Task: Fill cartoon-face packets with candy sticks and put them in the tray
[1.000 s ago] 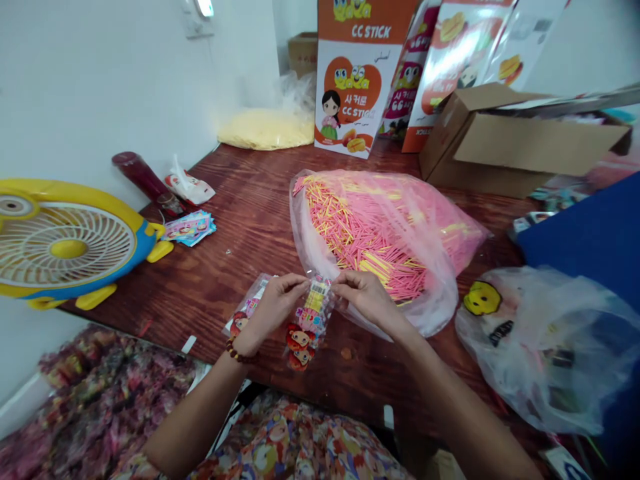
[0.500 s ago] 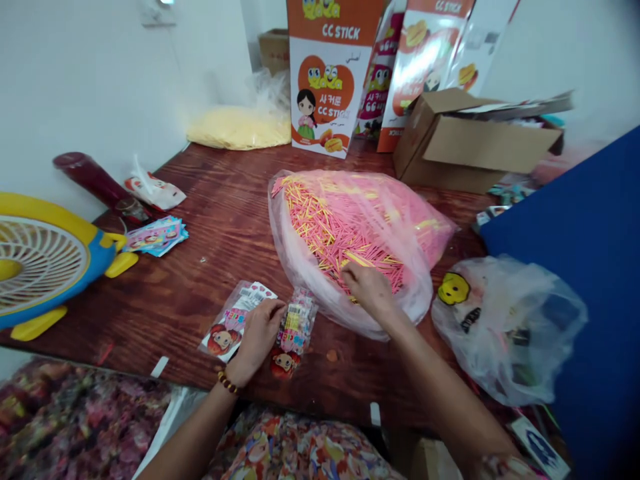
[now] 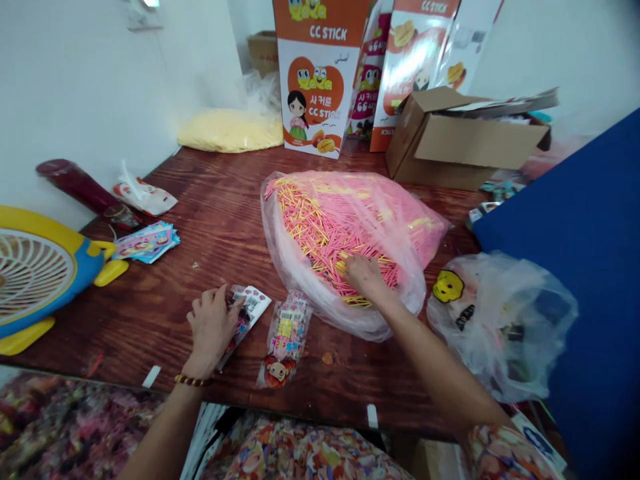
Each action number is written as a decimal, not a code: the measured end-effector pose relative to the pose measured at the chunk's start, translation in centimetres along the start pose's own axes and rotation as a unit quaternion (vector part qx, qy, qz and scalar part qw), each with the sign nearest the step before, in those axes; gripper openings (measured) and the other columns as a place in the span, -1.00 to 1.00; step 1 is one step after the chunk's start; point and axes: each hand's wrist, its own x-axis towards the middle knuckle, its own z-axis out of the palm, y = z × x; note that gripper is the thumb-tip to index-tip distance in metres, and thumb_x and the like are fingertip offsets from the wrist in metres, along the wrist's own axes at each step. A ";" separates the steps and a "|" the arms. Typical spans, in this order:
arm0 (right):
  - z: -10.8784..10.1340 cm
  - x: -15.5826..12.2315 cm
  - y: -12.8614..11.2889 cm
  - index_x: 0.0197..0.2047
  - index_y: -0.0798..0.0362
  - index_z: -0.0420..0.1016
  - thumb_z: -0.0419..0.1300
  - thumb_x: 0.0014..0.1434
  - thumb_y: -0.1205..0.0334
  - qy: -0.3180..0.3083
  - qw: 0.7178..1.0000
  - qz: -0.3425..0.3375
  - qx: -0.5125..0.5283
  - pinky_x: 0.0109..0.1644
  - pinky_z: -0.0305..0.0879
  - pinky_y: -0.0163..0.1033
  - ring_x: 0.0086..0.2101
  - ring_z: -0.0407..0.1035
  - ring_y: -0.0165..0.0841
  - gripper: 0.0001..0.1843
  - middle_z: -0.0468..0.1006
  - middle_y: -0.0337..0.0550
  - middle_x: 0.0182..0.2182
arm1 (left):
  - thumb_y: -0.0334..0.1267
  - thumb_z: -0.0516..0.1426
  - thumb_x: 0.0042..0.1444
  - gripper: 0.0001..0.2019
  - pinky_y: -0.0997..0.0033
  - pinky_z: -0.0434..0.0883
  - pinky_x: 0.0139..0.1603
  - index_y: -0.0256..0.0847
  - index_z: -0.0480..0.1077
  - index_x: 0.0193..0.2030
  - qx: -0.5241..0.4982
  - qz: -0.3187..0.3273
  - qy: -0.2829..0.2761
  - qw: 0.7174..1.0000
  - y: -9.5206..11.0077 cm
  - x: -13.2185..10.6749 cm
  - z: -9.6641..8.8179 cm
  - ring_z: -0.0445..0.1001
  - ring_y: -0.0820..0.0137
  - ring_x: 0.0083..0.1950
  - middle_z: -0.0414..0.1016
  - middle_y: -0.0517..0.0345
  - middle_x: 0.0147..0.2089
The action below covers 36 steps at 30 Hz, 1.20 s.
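My left hand (image 3: 214,325) lies over a small stack of clear printed packets (image 3: 250,308) on the table. Its thumb and index finger close on the edge of the top packet, which is bent up a little. My right hand (image 3: 369,277) reaches into a large clear bag (image 3: 320,293) of thin pink and yellow sticks (image 3: 320,230). Its fingers are curled round some yellow sticks, with the fingertips partly hidden. Between the hands, a filled printed packet (image 3: 286,337) lies flat, touched by neither hand.
A yellow and blue fan (image 3: 75,267) stands at left, near blue printed sachets (image 3: 150,241) and a tissue pack (image 3: 146,195). Behind the bag are CC STICK cartons (image 3: 315,87) and an open cardboard box (image 3: 470,143). A white plastic bag (image 3: 505,327) sits at right beside a blue panel (image 3: 575,247).
My left hand has moved left from beside the filled packet onto the printed stack, bending its top packet. My right hand stays among the sticks, its fingers slightly deeper. The view has shifted slightly.
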 end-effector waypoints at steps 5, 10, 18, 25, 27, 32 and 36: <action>1.1 0.4 0.3 0.05 0.31 0.46 -0.10 0.32 0.43 -0.003 1.000 0.010 0.027 0.09 0.23 -0.07 0.04 0.41 -0.07 -0.62 0.54 0.30 -0.03 | 0.11 -0.05 0.28 -0.47 -0.12 0.30 0.01 -0.19 0.39 0.19 -0.014 -0.013 -0.043 0.999 -0.1 0.3 0.4 0.30 -0.13 0.13 0.38 -0.23 0.17; 1.8 0.7 1.5 0.00 0.30 0.46 -0.07 0.27 0.47 -0.010 0.995 0.019 0.100 -0.04 0.25 -0.20 -0.07 0.46 -0.16 -0.65 0.57 0.25 -0.09 | 0.06 0.02 0.23 -0.51 -0.09 0.27 0.08 -0.21 0.33 0.17 -0.091 -0.044 -0.027 0.995 0.1 1.0 0.4 0.31 -0.10 0.18 0.42 -0.21 0.16; 2.3 0.8 3.1 -0.29 0.07 0.33 -0.05 0.24 0.26 0.039 0.948 0.052 0.313 -0.31 0.18 -0.31 -0.39 0.32 -0.36 -0.84 0.48 -0.18 -0.41 | 0.01 0.24 -0.02 -0.62 0.28 0.39 -0.16 -0.19 0.43 -0.14 -0.302 -0.080 -0.057 0.948 -2.1 3.5 0.7 0.52 0.19 -0.17 0.58 0.08 -0.27; 1.7 0.2 3.3 -0.47 -0.03 0.10 0.05 0.10 0.03 0.070 0.873 0.036 0.482 -0.45 0.04 -0.33 -0.53 0.08 -0.47 -0.75 0.21 -0.37 -0.57 | 0.00 0.41 -0.37 -0.59 0.51 0.28 -0.50 -0.22 0.36 -0.57 -0.532 -0.098 -0.095 0.836 -1.6 3.5 -2.3 0.30 0.50 -0.54 0.38 0.29 -0.59; 1.2 -0.1 3.0 -0.46 -0.02 0.14 0.06 0.07 -0.06 0.072 0.852 0.024 0.517 -0.44 0.06 -0.32 -0.53 0.11 -0.46 -0.69 0.25 -0.35 -0.56 | -0.04 0.42 -0.38 -0.63 0.52 0.28 -0.52 -0.24 0.45 -0.54 -0.552 -0.097 -0.102 0.822 -0.7 3.2 -3.9 0.31 0.50 -0.55 0.44 0.26 -0.57; 0.0 -0.9 1.8 -0.46 0.00 0.23 0.18 0.00 -0.13 0.085 0.784 -0.001 0.615 -0.40 0.16 -0.28 -0.51 0.21 -0.45 -0.62 0.38 -0.29 -0.54 | -0.11 0.39 -0.21 -0.76 0.52 0.29 -0.52 -0.25 0.59 -0.47 -0.541 -0.003 -0.161 0.826 3.4 2.1 -6.1 0.38 0.46 -0.52 0.57 0.13 -0.49; -0.8 -1.3 0.7 -0.44 0.01 0.29 0.27 -0.02 -0.01 0.120 0.731 -0.016 0.671 -0.35 0.22 -0.26 -0.50 0.26 -0.44 -0.69 0.43 -0.30 -0.53 | -0.10 0.32 -0.06 -0.77 0.52 0.24 -0.56 -0.26 0.61 -0.44 -0.560 0.055 -0.215 0.798 7.4 1.3 -5.0 0.34 0.48 -0.57 0.51 0.18 -0.57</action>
